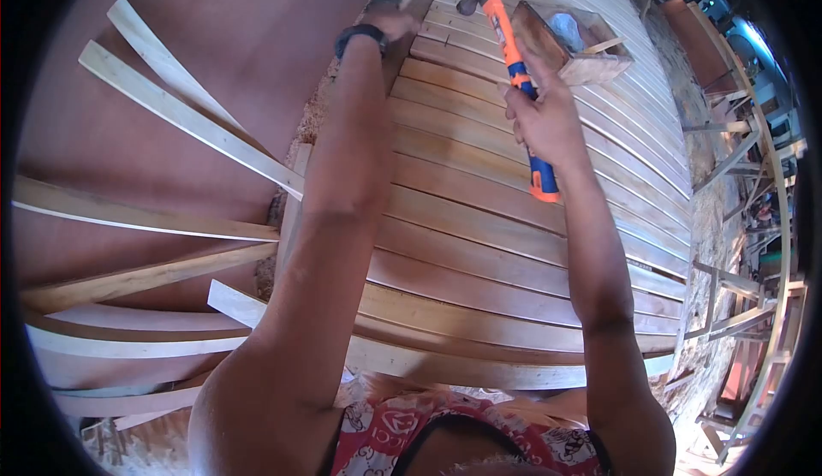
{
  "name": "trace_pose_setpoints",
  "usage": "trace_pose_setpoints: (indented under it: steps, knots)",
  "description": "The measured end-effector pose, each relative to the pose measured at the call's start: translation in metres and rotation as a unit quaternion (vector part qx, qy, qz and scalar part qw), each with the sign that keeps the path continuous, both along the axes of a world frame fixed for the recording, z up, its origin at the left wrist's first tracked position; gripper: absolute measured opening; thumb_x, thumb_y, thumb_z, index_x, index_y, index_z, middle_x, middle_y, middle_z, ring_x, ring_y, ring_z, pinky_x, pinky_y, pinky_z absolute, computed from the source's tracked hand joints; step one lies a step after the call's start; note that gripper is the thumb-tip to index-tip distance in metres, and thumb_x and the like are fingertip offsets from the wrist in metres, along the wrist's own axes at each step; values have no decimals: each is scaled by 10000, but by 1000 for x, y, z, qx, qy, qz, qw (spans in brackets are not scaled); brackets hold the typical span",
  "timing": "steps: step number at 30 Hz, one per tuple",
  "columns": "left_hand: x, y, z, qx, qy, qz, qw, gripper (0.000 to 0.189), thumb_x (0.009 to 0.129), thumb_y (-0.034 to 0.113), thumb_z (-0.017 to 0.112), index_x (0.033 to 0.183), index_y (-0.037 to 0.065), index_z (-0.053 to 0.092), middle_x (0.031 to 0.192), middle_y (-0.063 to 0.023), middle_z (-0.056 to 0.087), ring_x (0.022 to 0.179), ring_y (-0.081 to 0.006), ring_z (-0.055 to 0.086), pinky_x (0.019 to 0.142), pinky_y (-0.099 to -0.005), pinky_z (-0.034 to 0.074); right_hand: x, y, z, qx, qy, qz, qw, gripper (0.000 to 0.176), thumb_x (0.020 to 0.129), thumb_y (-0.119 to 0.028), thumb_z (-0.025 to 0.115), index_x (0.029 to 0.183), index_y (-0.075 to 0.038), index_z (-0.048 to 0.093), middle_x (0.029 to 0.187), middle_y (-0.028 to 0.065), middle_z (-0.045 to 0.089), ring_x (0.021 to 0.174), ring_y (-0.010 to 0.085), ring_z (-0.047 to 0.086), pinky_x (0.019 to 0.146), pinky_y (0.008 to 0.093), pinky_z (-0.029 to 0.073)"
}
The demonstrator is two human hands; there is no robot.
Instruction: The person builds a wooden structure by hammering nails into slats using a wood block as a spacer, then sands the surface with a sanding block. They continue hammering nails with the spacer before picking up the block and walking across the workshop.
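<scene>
My right hand (548, 116) is wrapped around the grip of a claw hammer (519, 65) with an orange and blue handle. The hammer's dark head is raised over the far part of a slatted wooden panel (479, 245). At the panel's left edge is my left hand (396, 24), with a dark band (360, 38) on its wrist. Its blurred fingertips reach the end of a slat, and I cannot tell if they hold anything. A thin dark nail-like piece (447, 38) stands out from a slat just right of them.
A wooden box (595, 67) holding a clear plastic bag (565, 29) and a small stick sits on the panel, right of the hammer. Loose wooden strips (188, 125) fan out to the left over a reddish-brown surface (205, 14). Wooden frames (728, 159) stand along the right.
</scene>
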State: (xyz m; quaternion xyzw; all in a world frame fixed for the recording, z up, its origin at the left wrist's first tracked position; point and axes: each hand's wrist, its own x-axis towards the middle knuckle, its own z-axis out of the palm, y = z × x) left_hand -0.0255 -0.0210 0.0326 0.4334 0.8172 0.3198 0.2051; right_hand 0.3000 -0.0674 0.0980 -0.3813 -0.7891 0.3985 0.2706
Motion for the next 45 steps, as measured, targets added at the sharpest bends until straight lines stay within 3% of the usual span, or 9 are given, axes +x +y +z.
trace_pose_setpoints:
  steps: [5, 9, 14, 22, 27, 30, 33, 38, 45]
  knots:
    - [-3, 1, -4, 322, -500, -36, 803, 279, 965, 206, 637, 1115, -29, 644, 783, -25, 566, 716, -136, 519, 656, -304, 446, 11, 7, 12, 40, 23, 14, 999, 642, 883, -136, 640, 1492, -115, 437, 609, 50, 555, 468, 141, 527, 490, 325, 459]
    - [9, 25, -22, 432, -456, 23, 778, 231, 972, 104, 593, 1131, -54, 651, 914, -59, 657, 833, -164, 595, 743, -312, 484, 11, 5, 14, -7, 22, 17, 1000, 651, 883, -136, 640, 1498, -117, 428, 605, 44, 552, 470, 141, 529, 500, 326, 460]
    - [22, 8, -9, 255, -125, 27, 959, 273, 957, 34, 527, 1177, -5, 686, 1142, -104, 699, 999, -174, 656, 847, -300, 508, 10, 5, 11, -20, 24, 40, 999, 654, 913, -86, 632, 1522, -117, 393, 661, 26, 537, 447, 94, 486, 424, 274, 408]
    - [11, 1, -1, 168, -226, 28, 959, 318, 914, -43, 472, 1189, -6, 630, 1068, -111, 689, 993, -238, 681, 809, -319, 588, 6, 21, -20, 22, -43, 46, 998, 682, 858, -153, 661, 1498, -119, 426, 817, 148, 646, 594, 190, 638, 573, 356, 510]
    - [-1, -15, -6, 270, -475, -84, 833, 288, 927, -9, 589, 1197, -93, 537, 1150, -166, 626, 947, -293, 696, 962, -371, 594, -3, 29, -45, 88, -11, 12, 996, 694, 849, -161, 672, 1494, -105, 421, 812, 178, 676, 635, 238, 680, 610, 373, 531]
    - [8, -14, 1, 301, -441, -76, 842, 306, 949, 88, 642, 1190, -78, 551, 1080, -162, 651, 927, -251, 701, 888, -346, 617, 1, 33, -36, -158, -7, -5, 987, 712, 837, -181, 682, 1492, -94, 417, 894, 219, 694, 760, 308, 704, 727, 392, 551]
    - [2, -11, 13, 248, -266, -32, 931, 340, 952, 157, 675, 1179, -70, 564, 1016, -134, 674, 886, -204, 704, 790, -311, 620, 11, 45, -43, -105, 1, 1, 994, 672, 861, -169, 691, 1482, -95, 445, 722, 95, 649, 566, 159, 630, 547, 333, 519]
    - [13, -18, 28, 171, 17, -85, 981, 362, 908, 317, 732, 1063, -5, 667, 915, -102, 705, 750, -149, 672, 670, -307, 566, 8, 34, -24, 210, -247, -41, 945, 518, 801, -188, 721, 1285, -36, 620, 964, 182, 720, 907, 357, 687, 859, 439, 532]
    - [-9, 26, -41, 261, -58, -133, 954, 381, 904, 320, 720, 1183, 61, 697, 927, -95, 727, 842, -166, 670, 817, -336, 519, -58, 70, -36, 436, -175, 55, 881, 392, 790, -146, 674, 1178, -97, 703, 1194, 180, 628, 1181, 340, 566, 1016, 460, 444]
